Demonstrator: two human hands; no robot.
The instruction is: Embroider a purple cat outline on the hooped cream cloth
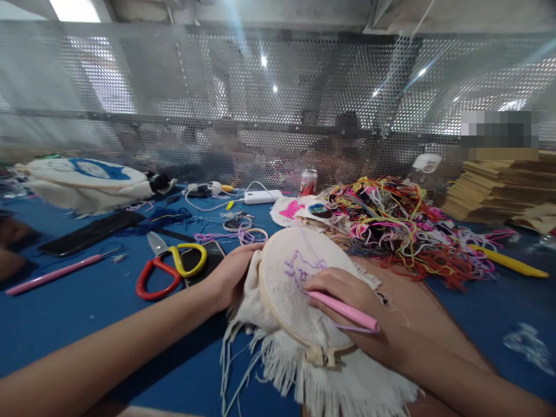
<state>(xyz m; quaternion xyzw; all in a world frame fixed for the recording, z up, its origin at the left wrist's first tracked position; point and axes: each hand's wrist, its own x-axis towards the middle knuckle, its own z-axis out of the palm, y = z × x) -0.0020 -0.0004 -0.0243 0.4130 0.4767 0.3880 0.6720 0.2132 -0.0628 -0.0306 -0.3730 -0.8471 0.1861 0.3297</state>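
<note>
Pink plastic is what the right hand [347, 304] is closed around: one punch needle [343, 310], gripped like a pen. Its long axis is laid from the tip, up and left of the knuckles, to the tail, which is stuck out right past the wrist. The tip is set on the cloth [295, 289] just below the purple stitching [299, 267], so the stitched patch lies up and left of that hand, touching or nearly so; exact contact cannot be told. One hoop [278, 313] is seen, with the cloth stretched in it and a frayed fringe hung below. The hoop's left edge is clasped by the left hand [232, 275], fingers curled round the rim and bunched cloth. The right hand is the nearer one to the stitching; the left is kept at the rim.

Left of the hoop, one pair of scissors [171, 266] with a red and a yellow handle is laid on the blue table [65, 324], blades pointing away. Farther left, a second pink needle [54, 275] is laid nearly level. Right of the hoop and behind it, one tangled thread heap [399, 231] is piled. Behind the hoop, one red can [308, 182] is stood upright. Far left of the hoop, a second hooped piece [82, 176] with blue work is rested.
</note>
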